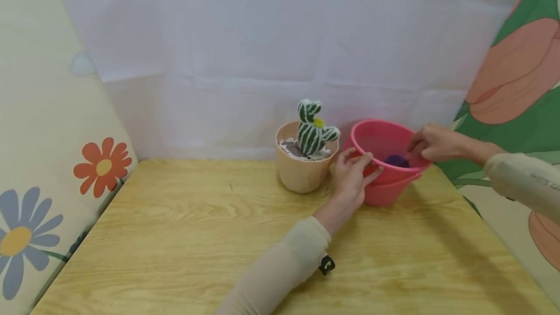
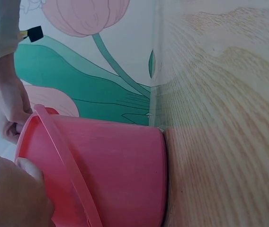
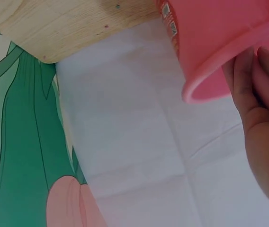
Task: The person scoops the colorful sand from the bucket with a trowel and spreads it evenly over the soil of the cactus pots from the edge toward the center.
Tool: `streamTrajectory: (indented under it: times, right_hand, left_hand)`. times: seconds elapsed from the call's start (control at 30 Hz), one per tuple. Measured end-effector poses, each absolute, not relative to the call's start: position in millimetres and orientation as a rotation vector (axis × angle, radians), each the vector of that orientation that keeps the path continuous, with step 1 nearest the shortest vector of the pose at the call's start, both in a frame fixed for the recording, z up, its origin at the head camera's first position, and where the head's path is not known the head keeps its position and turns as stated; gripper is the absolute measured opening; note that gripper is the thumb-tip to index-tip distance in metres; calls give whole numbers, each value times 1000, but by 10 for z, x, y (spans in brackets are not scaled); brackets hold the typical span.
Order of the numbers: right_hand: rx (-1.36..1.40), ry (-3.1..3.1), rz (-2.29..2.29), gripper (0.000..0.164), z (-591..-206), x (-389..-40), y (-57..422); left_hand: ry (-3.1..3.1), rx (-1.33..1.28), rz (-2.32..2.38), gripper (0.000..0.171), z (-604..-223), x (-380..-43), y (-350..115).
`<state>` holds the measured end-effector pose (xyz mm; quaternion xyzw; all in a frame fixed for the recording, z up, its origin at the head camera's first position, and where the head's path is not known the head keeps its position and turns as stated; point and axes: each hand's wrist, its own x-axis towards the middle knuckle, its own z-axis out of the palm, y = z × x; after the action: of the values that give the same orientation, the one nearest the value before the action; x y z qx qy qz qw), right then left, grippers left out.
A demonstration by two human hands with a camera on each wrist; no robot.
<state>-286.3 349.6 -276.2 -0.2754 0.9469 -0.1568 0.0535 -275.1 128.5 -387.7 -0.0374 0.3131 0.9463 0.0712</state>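
Left grip (image 1: 348, 178) clamps the pink bucket (image 1: 385, 194) holding a purple object (image 1: 396, 161); right grip (image 1: 439, 143) unclear.

Pink bucket (image 1: 387, 192), white-striped green cactus (image 1: 309, 137), peach pot (image 1: 302, 175)

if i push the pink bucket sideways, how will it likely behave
The pink bucket might tip, as it narrows toward its base. Its wall looks smooth and plastic, so it is probably light for its size and perhaps a little slippery.
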Motion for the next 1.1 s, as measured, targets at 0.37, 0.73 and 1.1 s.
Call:
streamTrajectory:
  times: [0.37,0.73,1.1]
  right_hand:
    - [-739,2815,-602,27,-2644,-2727,3388]
    - [-644,2858,-753,24,-2591,-2596,3513]
    - [-496,2986,-859,21,-2715,-2483,3672]
  left_hand:
    - [955,-131,2838,38,-3910,-2757,1254]
    - [946,-113,2838,37,-3880,-2764,1237]
    - [907,-80,2852,38,-3907,-2753,1275]
